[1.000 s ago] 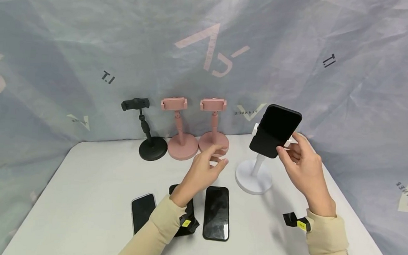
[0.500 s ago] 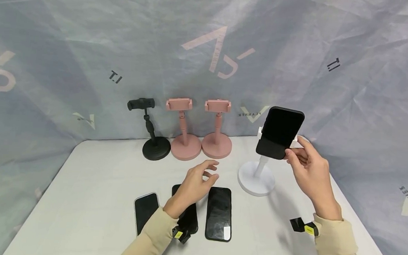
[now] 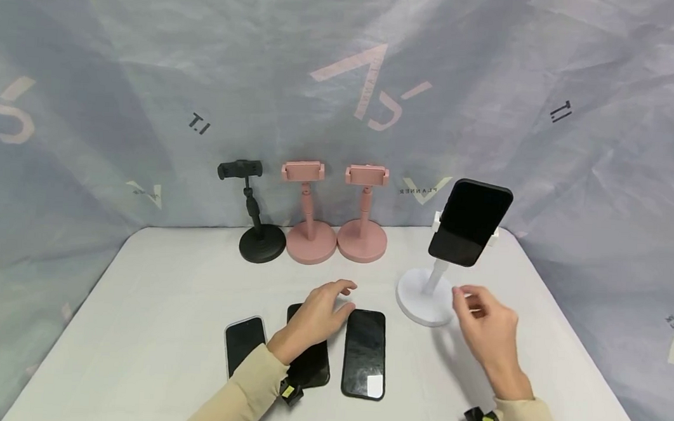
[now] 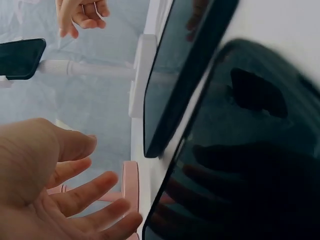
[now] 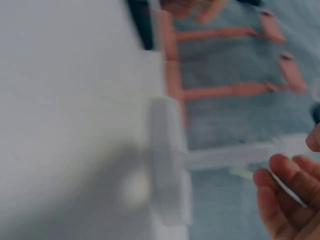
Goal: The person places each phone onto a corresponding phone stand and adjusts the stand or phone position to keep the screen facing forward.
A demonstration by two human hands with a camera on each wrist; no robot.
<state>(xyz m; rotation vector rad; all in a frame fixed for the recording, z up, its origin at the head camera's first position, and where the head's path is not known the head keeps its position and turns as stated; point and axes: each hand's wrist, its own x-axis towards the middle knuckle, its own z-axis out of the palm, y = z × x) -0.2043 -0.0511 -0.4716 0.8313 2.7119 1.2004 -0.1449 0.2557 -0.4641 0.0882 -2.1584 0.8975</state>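
Observation:
A black phone (image 3: 470,222) stands tilted in the clamp of the white stand (image 3: 426,298) at the right. Just below that phone and beside the stand's base is my right hand (image 3: 487,333), fingers loosely bent, holding nothing. My left hand (image 3: 314,317) hovers over the middle dark phone (image 3: 310,365), partly hiding it, with its fingertips near the top of another dark phone (image 3: 365,355). In the left wrist view the left hand (image 4: 65,185) has relaxed, spread fingers with nothing between them. The right wrist view shows the right hand (image 5: 295,195) empty near the white stem (image 5: 230,156).
Along the back of the white table (image 3: 155,290) stand a black stand (image 3: 262,243) and two pink stands (image 3: 311,242), (image 3: 362,240) with nothing in their clamps. A light-edged phone (image 3: 244,342) lies left of the left hand. A grey cloth (image 3: 148,99) hangs behind.
My right hand has let go of the phone in the white stand and moved down toward the front. The left hand has come down and back from near the pink stand to above the phones.

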